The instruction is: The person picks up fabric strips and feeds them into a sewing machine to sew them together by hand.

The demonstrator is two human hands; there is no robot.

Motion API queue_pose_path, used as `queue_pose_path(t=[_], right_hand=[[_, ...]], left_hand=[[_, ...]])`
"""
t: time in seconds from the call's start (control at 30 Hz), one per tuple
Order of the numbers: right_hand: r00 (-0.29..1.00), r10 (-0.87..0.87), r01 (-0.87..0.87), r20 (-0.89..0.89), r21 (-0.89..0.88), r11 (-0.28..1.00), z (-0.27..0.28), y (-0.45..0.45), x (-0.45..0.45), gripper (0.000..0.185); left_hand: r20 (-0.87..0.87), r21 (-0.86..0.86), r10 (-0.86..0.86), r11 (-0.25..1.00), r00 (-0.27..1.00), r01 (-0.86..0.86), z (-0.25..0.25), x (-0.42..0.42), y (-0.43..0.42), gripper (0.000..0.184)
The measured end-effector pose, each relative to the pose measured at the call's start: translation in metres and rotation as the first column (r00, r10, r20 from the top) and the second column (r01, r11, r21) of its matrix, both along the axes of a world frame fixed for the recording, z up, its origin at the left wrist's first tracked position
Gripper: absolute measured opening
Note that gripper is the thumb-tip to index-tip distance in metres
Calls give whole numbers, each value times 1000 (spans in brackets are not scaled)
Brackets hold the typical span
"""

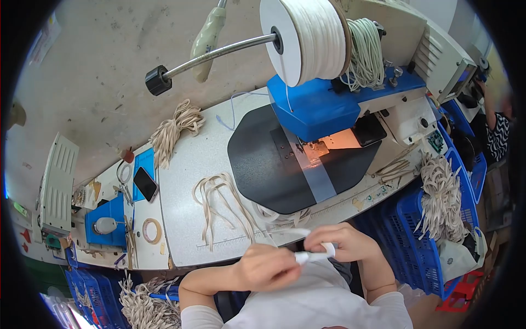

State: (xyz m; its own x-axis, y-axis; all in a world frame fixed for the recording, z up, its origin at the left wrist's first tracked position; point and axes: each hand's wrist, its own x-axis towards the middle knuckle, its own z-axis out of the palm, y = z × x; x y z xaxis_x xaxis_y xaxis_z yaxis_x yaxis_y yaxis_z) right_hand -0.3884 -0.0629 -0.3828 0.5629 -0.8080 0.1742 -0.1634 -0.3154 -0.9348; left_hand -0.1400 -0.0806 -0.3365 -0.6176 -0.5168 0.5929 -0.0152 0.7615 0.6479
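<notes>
My left hand (pixel 268 267) is closed around a white band (pixel 315 256) in front of my chest. To its right, my right hand (pixel 342 241) pinches the same band, which bends into a loop between the two fists. A strip of the band also runs up toward the table edge. Fingertips are partly hidden, and the left hand is slightly blurred. Just beyond the hands lies a loose bunch of cream cords (pixel 216 197) on the white tabletop (pixel 178 219). The black octagonal plate (pixel 257 159) of a blue sewing machine (pixel 312 109) sits farther forward, lit near the needle.
Overhead, a spool of white cord (pixel 312 38) hangs on a metal rod (pixel 219 54). A cord bundle (pixel 175 129) lies at the back left, near a phone (pixel 146 183) and tape roll (pixel 151 230). Blue crates (pixel 408 241) stand right. Another person (pixel 496 131) is at far right.
</notes>
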Motion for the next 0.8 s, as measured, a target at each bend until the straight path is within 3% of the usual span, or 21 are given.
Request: queue_pose_path(t=[0.07, 0.17, 0.23, 0.27, 0.37, 0.43, 0.5, 0.63, 0.77, 0.8], right_hand=[[928, -341, 290, -150, -285, 914, 15, 8, 6, 23], [819, -573, 518, 27, -466, 718, 46, 21, -2, 22], [781, -594, 576, 191, -587, 569, 51, 19, -4, 30], [800, -577, 543, 162, -603, 584, 52, 10, -5, 29], [858, -512, 406, 23, -641, 651, 34, -27, -8, 29], [876, -469, 295, -113, -643, 707, 33, -38, -13, 31], [864, -423, 181, -272, -616, 767, 37, -41, -21, 33], [913, -281, 83, -294, -541, 837, 40, -55, -37, 33], [920, -355, 284, -169, -339, 897, 49, -75, -24, 23], [898, -419, 338, -131, -402, 851, 42, -81, -17, 21]], left_hand=[[-39, -36, -178, 984, 983, 176, -3, 4, 4, 14], [-116, -160, -441, 892, 890, 422, -2, -14, 10, 20], [-3, -233, -354, 910, 935, 344, -4, -33, 14, 23], [50, -274, -306, 911, 951, 308, -4, -38, 14, 24], [-1, -164, -200, 967, 980, 197, -11, -41, -12, 29], [55, -107, -43, 993, 998, 48, -8, -39, -33, 32], [154, -168, 107, 982, 982, -80, -6, -41, -59, 32], [366, -305, 299, 933, 881, -189, -9, -44, -77, 30], [370, -315, 322, 926, 871, -209, -6, -51, -76, 28], [355, -332, 322, 921, 878, -204, -7, -50, -77, 27]])
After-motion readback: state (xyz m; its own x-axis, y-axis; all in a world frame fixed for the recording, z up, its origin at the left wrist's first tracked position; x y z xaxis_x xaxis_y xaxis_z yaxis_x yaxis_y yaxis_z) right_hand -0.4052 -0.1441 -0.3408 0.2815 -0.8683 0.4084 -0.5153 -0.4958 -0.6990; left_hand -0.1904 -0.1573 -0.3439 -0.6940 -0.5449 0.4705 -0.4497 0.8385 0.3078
